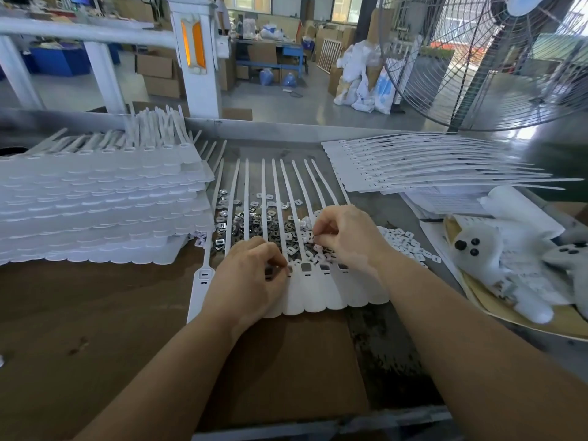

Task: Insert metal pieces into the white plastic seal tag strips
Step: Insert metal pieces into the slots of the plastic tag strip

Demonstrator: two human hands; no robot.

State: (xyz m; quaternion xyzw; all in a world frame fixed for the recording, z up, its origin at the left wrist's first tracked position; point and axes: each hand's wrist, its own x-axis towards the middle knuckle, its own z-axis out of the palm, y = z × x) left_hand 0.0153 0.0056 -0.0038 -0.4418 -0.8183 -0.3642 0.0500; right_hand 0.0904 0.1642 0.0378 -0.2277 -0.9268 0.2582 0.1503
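Observation:
A joined sheet of white seal tag strips (321, 294) lies in front of me, tails pointing away. Several of its heads carry dark metal pieces in their slots. My left hand (251, 275) rests on the sheet's left part, its fingertips pinching a metal piece at a slot near the middle. My right hand (345, 233) hovers over the pile of loose metal pieces (254, 224), fingers curled and pinching a small piece there. Small white plastic caps (404, 243) lie scattered to the right of the pile.
A tall stack of white tag sheets (95, 205) fills the left. Another fanned stack (413, 167) lies at the back right. A plush toy (496, 259) and papers sit on the right. A large floor fan (496, 58) stands behind the table edge.

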